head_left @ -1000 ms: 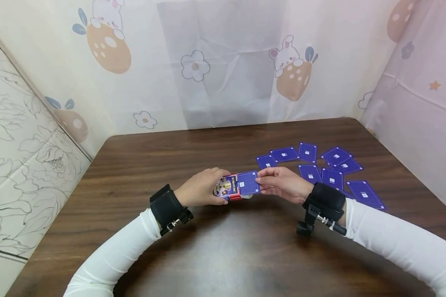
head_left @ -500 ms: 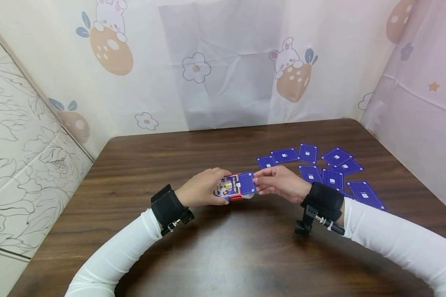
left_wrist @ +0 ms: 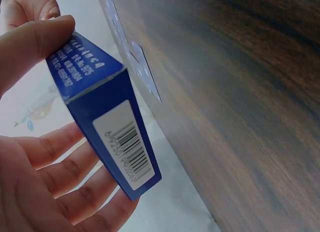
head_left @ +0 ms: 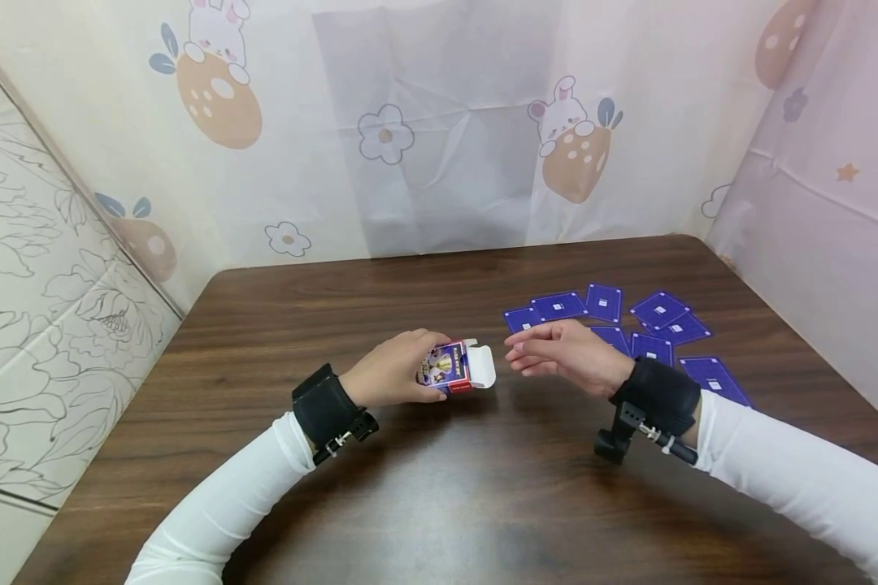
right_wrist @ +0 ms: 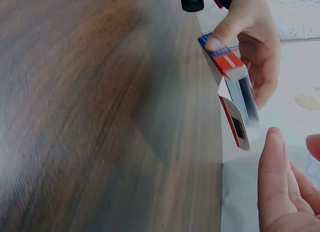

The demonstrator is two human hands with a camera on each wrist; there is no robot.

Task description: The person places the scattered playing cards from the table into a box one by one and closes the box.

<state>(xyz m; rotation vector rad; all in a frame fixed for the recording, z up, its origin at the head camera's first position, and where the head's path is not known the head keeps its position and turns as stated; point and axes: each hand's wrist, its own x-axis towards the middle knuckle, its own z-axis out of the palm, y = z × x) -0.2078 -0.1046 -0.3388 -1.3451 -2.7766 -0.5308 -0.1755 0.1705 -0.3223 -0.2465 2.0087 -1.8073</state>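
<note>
Far table edge well beyond both hands, w/ rounded corners; L edge well off from L hand (head_left: 395, 375). Wood runs btwn near side of box (head_left: 445, 370) & btm of head view. On R it's tighter: cards (head_left: 711, 377) lie btwn R hand (head_left: 572, 357) & table's R edge, the nearest ones just past its fingers in head view. Small gap btwn R fingertips & box's white flap (head_left: 484, 367); no contact.

L hand: curled round box, thumb on 1 side, fingers on the other, open end toward R hand. Flap sticks out; pale stacked edges show inside in R wrist view. L wrist view has blue end w/ barcode label (left_wrist: 126, 147). Can't tell how high box is over table.

R hand: fingers extended, close together, slightly bent, holding nothing.

Table (head_left: 424, 504): dark brown wood grain, w/ a pale shine nr the person. At least 8 purple-blue cards, backs up, spread loosely; some overlap, 1 tucked partly under another. Behind: white curtain (head_left: 468, 171) w/ bunnies, orange fruit & flowers. L: panel (head_left: 66, 301) w/ line-drawn flowers. R: pinkish cloth (head_left: 834, 268). White sleeves (head_left: 797, 475), black wrist straps (head_left: 327, 406) on both arms.
</note>
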